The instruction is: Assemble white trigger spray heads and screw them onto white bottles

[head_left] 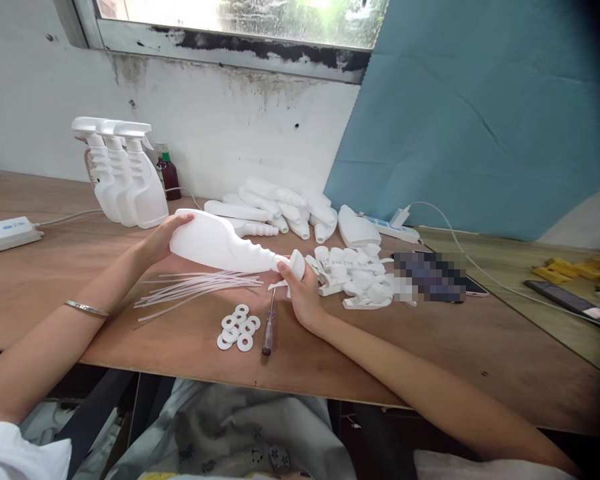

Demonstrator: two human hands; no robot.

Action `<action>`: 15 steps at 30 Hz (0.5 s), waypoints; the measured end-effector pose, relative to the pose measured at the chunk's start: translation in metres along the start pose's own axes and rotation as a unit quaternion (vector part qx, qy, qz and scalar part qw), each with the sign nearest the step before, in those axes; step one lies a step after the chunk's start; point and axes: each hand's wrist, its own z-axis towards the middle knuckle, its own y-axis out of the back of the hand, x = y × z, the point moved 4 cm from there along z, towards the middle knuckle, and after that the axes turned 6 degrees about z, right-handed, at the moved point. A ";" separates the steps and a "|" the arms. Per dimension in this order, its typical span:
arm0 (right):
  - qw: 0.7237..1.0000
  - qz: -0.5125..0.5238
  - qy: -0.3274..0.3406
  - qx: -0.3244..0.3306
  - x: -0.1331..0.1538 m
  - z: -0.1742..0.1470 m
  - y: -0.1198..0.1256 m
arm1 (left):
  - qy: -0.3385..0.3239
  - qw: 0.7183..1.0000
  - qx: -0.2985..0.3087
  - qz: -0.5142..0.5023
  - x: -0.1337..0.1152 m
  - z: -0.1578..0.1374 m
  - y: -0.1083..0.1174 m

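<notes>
A white spray bottle [215, 241] lies sideways in the air above the table, its base to the left and its neck to the right. My left hand [167, 233] grips it by the base. At the neck, my right hand [303, 293] is closed on the white trigger spray head [296, 265], which meets the bottle's mouth. Whether the head is screwed tight I cannot tell. Below the bottle lie thin white tubes [200, 288], a pile of white ring washers [237, 328] and a screwdriver [269, 333] with a clear handle.
Three assembled spray bottles [143, 190] stand at the back left beside a dark bottle [170, 177]. Loose white bottles [280, 203] are heaped at the back, with spray heads [363, 277] in front. Power strips [7, 233], a cable and phones [570, 303] lie at the sides.
</notes>
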 end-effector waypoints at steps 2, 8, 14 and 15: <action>1.000 -0.018 0.010 0.008 0.004 -0.002 -0.001 | -0.008 1.000 -0.008 -0.006 -0.001 0.000 0.002; 0.998 -0.031 0.026 0.045 0.017 -0.012 -0.007 | -0.086 0.994 -0.060 -0.019 -0.011 0.000 0.007; 0.997 0.060 -0.051 -0.018 -0.003 -0.002 0.000 | -0.184 0.976 -0.112 -0.011 -0.018 -0.007 0.003; 0.993 0.091 -0.067 -0.028 -0.008 0.001 0.001 | -0.205 0.971 -0.120 0.002 -0.020 -0.009 0.001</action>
